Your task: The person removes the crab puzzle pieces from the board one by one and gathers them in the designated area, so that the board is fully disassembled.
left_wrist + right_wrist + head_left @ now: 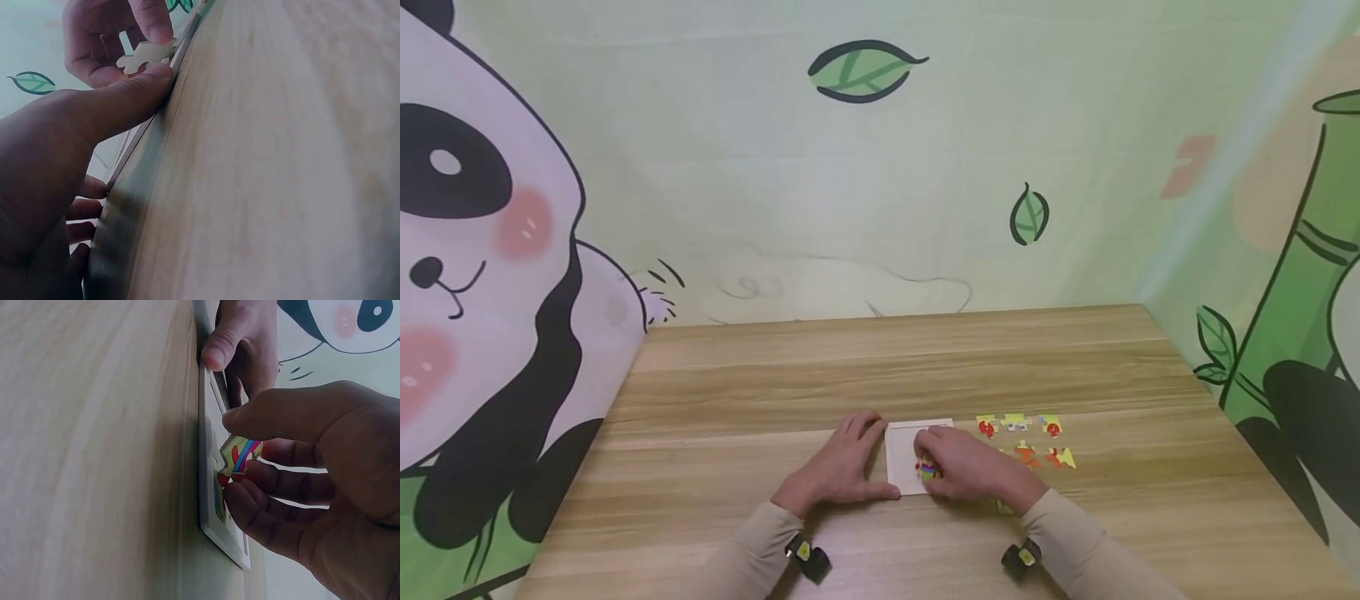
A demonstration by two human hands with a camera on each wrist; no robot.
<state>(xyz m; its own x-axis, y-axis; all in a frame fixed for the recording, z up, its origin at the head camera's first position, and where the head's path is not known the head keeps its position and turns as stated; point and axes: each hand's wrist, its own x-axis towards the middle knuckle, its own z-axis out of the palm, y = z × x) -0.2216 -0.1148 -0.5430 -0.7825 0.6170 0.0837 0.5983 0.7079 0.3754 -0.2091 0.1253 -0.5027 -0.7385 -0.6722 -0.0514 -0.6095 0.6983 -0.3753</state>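
Note:
A white puzzle tray point(901, 454) with a raised rim lies on the wooden table. My left hand point(842, 462) spans its left side, with the thumb on the near-left corner and the fingertips by the far-left corner. Over the tray's right part, my right hand point(966, 462) pinches a colourful jigsaw piece point(242, 453) between thumb and fingers; it stands tilted there. The left wrist view shows the pale edge of this piece point(145, 56). Below it in the right wrist view, a yellow-green piece point(219, 505) shows at the tray surface, partly hidden.
Several loose jigsaw pieces point(1016, 422) in yellow, red and orange lie in rows right of the tray, some partly covered by the right forearm. The wooden table point(737, 400) meets a wall covering point(760, 167) printed with pandas, leaves and bamboo.

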